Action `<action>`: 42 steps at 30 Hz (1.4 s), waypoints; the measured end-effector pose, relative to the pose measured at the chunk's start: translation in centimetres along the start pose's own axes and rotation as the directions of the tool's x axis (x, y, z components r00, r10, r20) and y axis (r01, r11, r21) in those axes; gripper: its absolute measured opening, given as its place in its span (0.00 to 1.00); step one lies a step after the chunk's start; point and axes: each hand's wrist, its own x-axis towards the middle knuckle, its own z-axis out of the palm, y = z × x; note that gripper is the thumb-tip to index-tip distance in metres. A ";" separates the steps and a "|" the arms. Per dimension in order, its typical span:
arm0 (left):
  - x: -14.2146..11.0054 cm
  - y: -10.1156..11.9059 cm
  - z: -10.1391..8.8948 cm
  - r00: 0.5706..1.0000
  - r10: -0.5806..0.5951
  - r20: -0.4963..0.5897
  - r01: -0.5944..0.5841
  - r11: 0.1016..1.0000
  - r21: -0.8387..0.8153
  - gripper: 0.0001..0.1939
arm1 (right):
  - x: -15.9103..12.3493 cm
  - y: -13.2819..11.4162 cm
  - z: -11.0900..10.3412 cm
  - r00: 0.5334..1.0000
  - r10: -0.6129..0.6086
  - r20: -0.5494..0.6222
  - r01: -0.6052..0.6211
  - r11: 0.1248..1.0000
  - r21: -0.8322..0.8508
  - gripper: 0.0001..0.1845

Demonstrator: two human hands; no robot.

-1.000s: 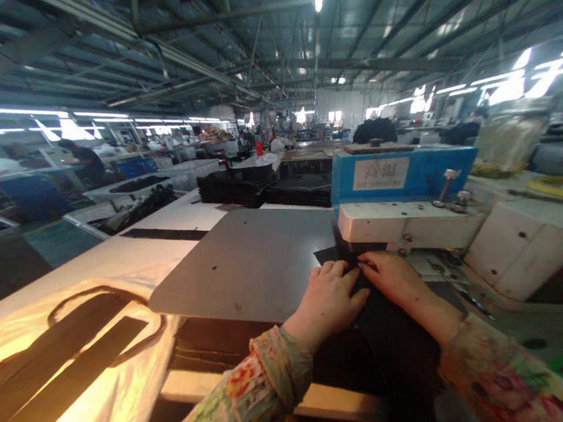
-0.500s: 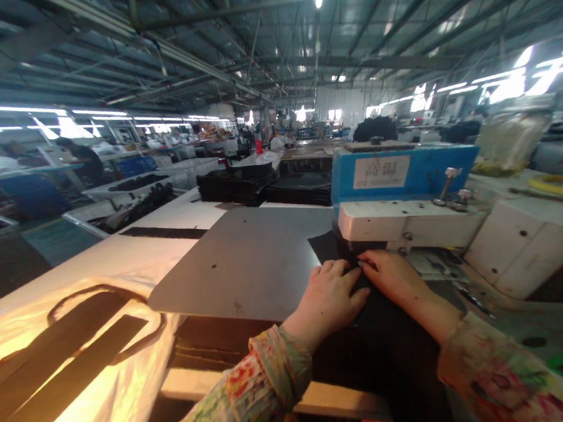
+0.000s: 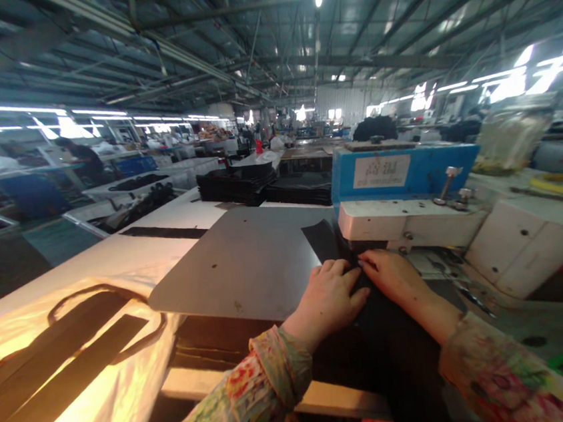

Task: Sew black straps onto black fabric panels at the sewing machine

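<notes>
A black fabric piece (image 3: 323,240) lies on the grey metal work plate (image 3: 246,261) and runs under the head of a white and blue sewing machine (image 3: 401,198). My left hand (image 3: 327,300) lies on the fabric with fingers together, pressing it down. My right hand (image 3: 394,278) rests just to its right, fingertips pinching the fabric close to the machine's foot. The two hands almost touch. The fabric hangs down over the table's near edge between my forearms.
A translucent plastic bag (image 3: 76,367) with black strips lies at the left. Stacks of black pieces (image 3: 238,185) stand behind the plate. White machine housing (image 3: 526,245) sits at the right. A person (image 3: 82,158) works far off at the left.
The black fabric has slid farther away under the machine head, its far end now showing further up the grey plate. Both hands stay nearly in place.
</notes>
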 end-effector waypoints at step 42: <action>0.0 0.0 0.2 1.000 0.001 -0.013 -0.001 1.000 0.000 0.18 | -0.2 -0.2 -0.2 1.000 -0.016 -0.024 0.016 1.000 0.005 0.12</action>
